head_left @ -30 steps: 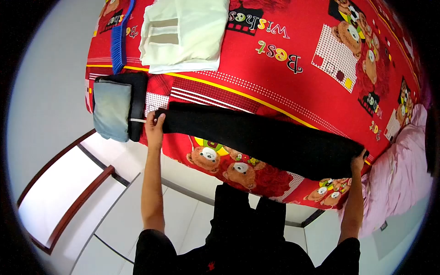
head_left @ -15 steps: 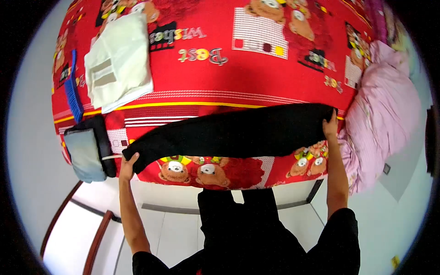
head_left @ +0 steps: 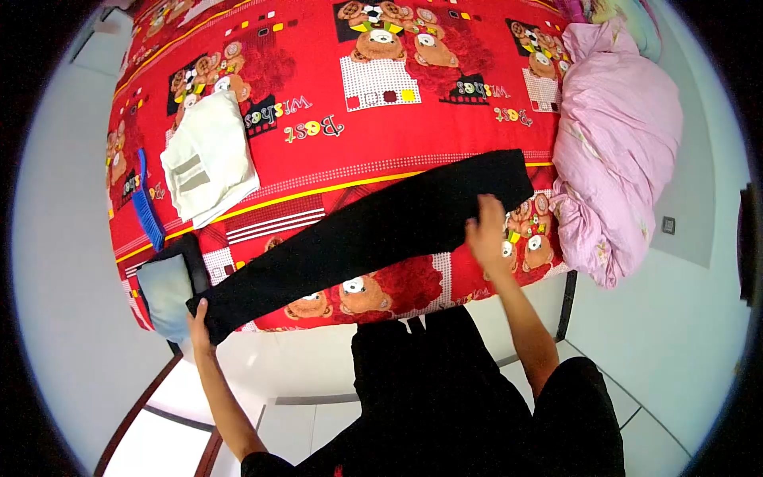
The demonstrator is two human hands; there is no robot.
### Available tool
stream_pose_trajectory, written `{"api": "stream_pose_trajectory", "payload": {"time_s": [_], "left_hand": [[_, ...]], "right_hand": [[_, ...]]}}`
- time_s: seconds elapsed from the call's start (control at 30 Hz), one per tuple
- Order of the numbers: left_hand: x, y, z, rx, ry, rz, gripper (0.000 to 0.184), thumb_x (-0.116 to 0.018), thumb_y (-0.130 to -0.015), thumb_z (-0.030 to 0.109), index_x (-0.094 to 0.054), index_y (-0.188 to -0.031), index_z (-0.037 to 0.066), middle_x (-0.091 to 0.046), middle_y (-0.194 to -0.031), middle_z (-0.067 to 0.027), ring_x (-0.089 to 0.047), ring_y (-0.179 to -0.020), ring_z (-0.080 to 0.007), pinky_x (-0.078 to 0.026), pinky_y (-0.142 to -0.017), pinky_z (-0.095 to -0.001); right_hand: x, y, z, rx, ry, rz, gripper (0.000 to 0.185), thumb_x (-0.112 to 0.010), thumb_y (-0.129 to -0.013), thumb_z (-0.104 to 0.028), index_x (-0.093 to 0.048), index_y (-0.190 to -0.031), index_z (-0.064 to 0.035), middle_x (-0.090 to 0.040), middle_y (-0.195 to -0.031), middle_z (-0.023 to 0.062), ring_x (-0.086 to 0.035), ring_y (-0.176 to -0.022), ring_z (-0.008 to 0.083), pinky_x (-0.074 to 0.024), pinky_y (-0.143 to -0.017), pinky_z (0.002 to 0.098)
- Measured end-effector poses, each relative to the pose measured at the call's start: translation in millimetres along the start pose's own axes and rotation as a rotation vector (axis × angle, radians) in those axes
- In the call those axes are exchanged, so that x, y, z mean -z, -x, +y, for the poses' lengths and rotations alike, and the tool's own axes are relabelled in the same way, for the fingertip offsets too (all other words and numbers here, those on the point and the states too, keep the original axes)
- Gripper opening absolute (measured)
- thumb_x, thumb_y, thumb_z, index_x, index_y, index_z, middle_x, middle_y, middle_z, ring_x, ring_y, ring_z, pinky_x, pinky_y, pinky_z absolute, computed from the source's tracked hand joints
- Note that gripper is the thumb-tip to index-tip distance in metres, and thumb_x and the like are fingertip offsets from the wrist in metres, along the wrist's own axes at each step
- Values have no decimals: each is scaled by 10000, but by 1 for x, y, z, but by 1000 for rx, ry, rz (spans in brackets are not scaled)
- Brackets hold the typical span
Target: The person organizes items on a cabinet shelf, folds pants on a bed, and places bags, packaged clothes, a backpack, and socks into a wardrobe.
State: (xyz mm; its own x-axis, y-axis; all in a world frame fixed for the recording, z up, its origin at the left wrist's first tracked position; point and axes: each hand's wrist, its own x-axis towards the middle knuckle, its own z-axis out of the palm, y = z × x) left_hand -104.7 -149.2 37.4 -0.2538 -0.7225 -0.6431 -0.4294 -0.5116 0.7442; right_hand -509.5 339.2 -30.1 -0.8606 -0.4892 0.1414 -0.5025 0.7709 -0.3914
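Note:
Long black trousers (head_left: 358, 234), folded lengthwise, lie slantwise along the near edge of the bed's red patterned sheet (head_left: 310, 87). My left hand (head_left: 200, 327) pinches their narrow end at the lower left, beside the folded clothes. Near the wide end, my right hand (head_left: 486, 236) is over the lower edge with its fingers apart, holding nothing. Whether its fingertips touch the cloth I cannot tell.
Folded light-blue jeans (head_left: 165, 296) rest on a dark folded garment (head_left: 189, 258) at the left corner. Above them are a blue brush (head_left: 145, 208) and folded cream clothing (head_left: 211, 159). A pink bundled quilt (head_left: 620, 143) lies on the right.
My right hand has let go of the wide end and moved left along the trousers. My left hand still holds the narrow end. The view has shifted and the trousers now slant more.

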Motion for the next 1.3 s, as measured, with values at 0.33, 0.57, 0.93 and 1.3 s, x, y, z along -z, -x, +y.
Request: {"api": "stream_pose_trajectory", "payload": {"time_s": [0.33, 0.57, 0.93, 1.3], "left_hand": [[25, -29, -56, 55, -43, -168, 461, -684, -778, 67, -512, -1197, -17, -622, -1071, -137, -640, -914, -250, -538, -828, -356], [23, -53, -77, 78, -22, -144, 441, -687, -764, 27, -535, -1176, -10, -627, -1069, -116, -641, -907, -231, -542, -817, -337], [30, -69, -79, 130, -70, -173, 508, -654, -827, 77, -444, -1282, -2, -587, -1164, -141, -619, -990, -262, -539, -839, -379], [-169, 123, 145, -247, -365, -315, 422, -597, -863, 156, -508, -1241, -9, -578, -1184, -101, -574, -1029, -197, -445, -918, -301]], "right_hand": [[-152, 17, -119, 528, -52, -435, 694, -588, -833, -344, -331, -1419, -78, -288, -1500, 75, -280, -1374, 223, -225, -1121, 429], [-113, -34, -34, 352, 159, -369, 702, -641, -780, -303, -381, -1401, -104, -376, -1452, 68, -360, -1326, 233, -286, -1087, 441], [-85, -56, 119, 217, 329, -261, 641, -483, -909, -276, -235, -1453, -45, -264, -1506, 112, -251, -1387, 275, -178, -1134, 431], [-13, -44, -21, 65, -596, -175, 661, -670, -736, -148, -418, -1332, -16, -409, -1369, 213, -360, -1303, 362, -273, -1097, 448]]}}
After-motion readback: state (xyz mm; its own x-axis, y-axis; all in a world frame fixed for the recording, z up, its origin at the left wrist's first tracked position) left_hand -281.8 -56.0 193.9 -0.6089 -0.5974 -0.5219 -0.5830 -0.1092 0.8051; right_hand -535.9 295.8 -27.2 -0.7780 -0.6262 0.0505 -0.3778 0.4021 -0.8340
